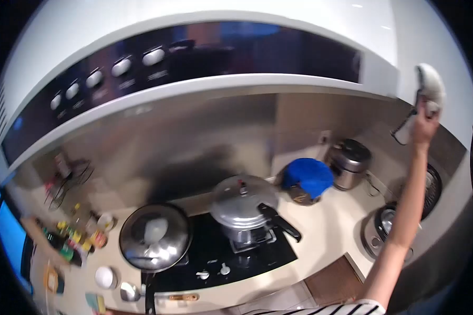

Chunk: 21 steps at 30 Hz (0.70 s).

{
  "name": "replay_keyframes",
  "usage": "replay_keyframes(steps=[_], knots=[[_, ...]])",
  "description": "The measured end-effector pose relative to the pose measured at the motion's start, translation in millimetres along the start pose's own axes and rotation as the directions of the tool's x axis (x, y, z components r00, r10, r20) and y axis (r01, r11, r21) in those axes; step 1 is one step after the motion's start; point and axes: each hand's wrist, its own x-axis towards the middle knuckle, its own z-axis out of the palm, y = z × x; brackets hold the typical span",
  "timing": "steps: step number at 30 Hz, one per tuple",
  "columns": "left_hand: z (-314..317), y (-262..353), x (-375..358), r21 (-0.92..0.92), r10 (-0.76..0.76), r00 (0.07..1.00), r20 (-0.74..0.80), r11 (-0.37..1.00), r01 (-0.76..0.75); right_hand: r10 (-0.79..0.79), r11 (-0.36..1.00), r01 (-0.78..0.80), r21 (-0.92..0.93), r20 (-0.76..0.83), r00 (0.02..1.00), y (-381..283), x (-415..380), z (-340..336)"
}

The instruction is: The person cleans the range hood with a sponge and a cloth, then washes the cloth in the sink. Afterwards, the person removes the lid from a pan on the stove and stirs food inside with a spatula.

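Observation:
My right hand (427,126) is raised at the upper right, its fingers closed around a whitish, rounded thing (432,86) with a dark inner edge. Blur hides its exact kind. It is up against the pale surface beside the range hood (378,73). A dark, cord-like loop (403,128) hangs just left of my hand. My bare forearm (404,220) passes in front of a rice cooker (376,231) and a round dark ribbed thing (432,189). My left hand does not show.
A lidded wok (155,236) and a pressure cooker (244,205) stand on the black gas hob (220,281). Behind are a blue-covered container (307,176) and a silver-black cooker (350,163). Bottles (68,241), a white bowl (105,277) and a green-yellow sponge (94,302) are at left.

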Motion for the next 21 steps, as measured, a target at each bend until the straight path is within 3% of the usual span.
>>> replay_keyframes(steps=[2, 3, 4, 5, 8, 10, 11, 13, 15, 17, 19, 21], knots=[[-46.9, -44.9, 43.7, 0.056, 0.117, 0.984, 0.131, 0.991, -0.125, -0.038, 0.976, 0.021, 0.216, 0.075, 0.996, 19.2, 4.4, 26.4], [-35.4, -42.8, 30.6, -0.029, 0.086, 0.986, 0.144, 0.996, -0.082, -0.013, 0.972, -0.012, 0.235, 0.106, 0.994, 23.0, 3.7, 43.1], [-11.4, -24.5, 13.5, -0.291, -0.148, 0.968, 0.2, 0.935, 0.204, 0.005, 0.968, -0.039, 0.249, 0.138, 0.99, 21.4, 0.8, 59.5], [4.1, -22.4, 6.0, -0.456, -0.235, 0.969, 0.081, 0.855, 0.246, 0.016, 0.965, -0.059, 0.256, 0.169, 0.986, 10.5, -3.0, 76.4], [22.8, -6.4, -14.4, -0.455, -0.307, 0.95, -0.05, 0.854, 0.252, -0.035, 0.849, -0.068, 0.524, 0.185, 0.982, -79.8, -38.0, 121.4], [15.0, -3.3, -10.0, -0.457, -0.289, 0.948, -0.131, 0.867, 0.201, -0.145, 0.982, 0.109, 0.156, 0.24, 0.96, -123.0, -58.0, 136.5], [2.6, -4.9, -1.8, -0.49, -0.317, 0.944, -0.091, 0.839, 0.235, -0.136, 0.981, 0.096, 0.169, 0.245, 0.96, -146.7, -71.9, 148.8], [-11.8, -9.9, 8.3, -0.494, -0.306, 0.95, -0.064, 0.837, 0.236, -0.329, 0.93, 0.282, 0.237, 0.19, 0.925, -204.2, -98.0, 175.0], [-10.7, -7.6, 7.8, -0.518, -0.312, 0.949, -0.046, 0.82, 0.245, -0.398, 0.917, 0.397, 0.037, 0.035, 0.917, -292.6, -123.0, 200.9], [-15.2, -4.5, 13.0, -0.602, -0.366, 0.928, -0.068, 0.757, 0.254, -0.673, 0.738, 0.672, 0.066, -0.002, 0.739, -354.2, -133.0, 216.7], [-35.1, -2.9, 18.1, -0.613, -0.364, 0.93, -0.055, 0.748, 0.256, -0.741, 0.649, 0.718, 0.25, -0.005, 0.672, -418.5, -153.2, 246.0], [-49.8, 5.1, 19.3, -0.584, -0.361, 0.923, -0.136, 0.782, 0.22, -0.768, 0.625, 0.708, 0.329, 0.094, 0.634, -482.2, -161.2, 265.6]])
